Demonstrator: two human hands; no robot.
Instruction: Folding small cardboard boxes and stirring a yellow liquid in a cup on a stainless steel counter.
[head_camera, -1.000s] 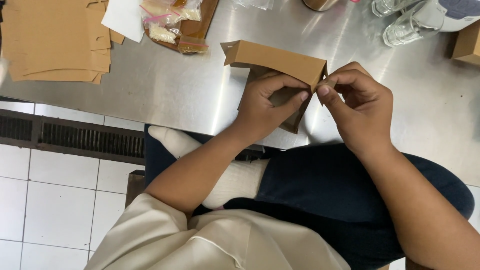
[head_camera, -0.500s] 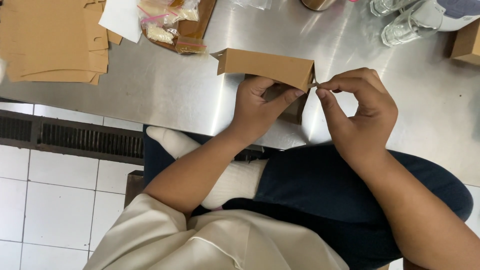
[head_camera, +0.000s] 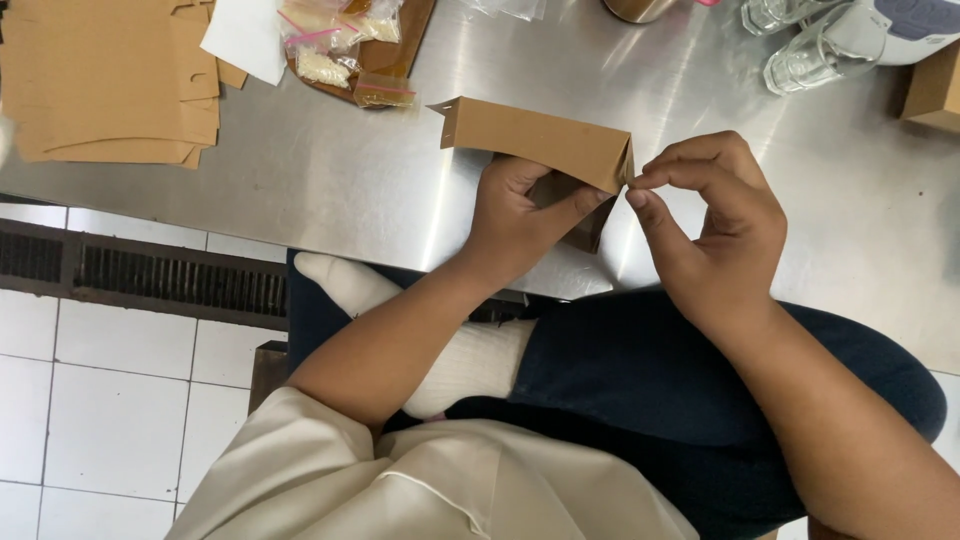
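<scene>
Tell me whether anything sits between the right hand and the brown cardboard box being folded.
Nothing visible does. The right hand pinches the end corner of the brown folded cardboard box directly, while the left hand grips it from below. The stack of flat cardboard sheets and small plastic bags lie well off to the side.

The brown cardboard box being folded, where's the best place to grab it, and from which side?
Probably the box by its long middle, from below on the near side, where the left hand already grips it: the panels there are flat and broad. The right hand pinches the narrow right end, which tapers to a thin edge.
</scene>
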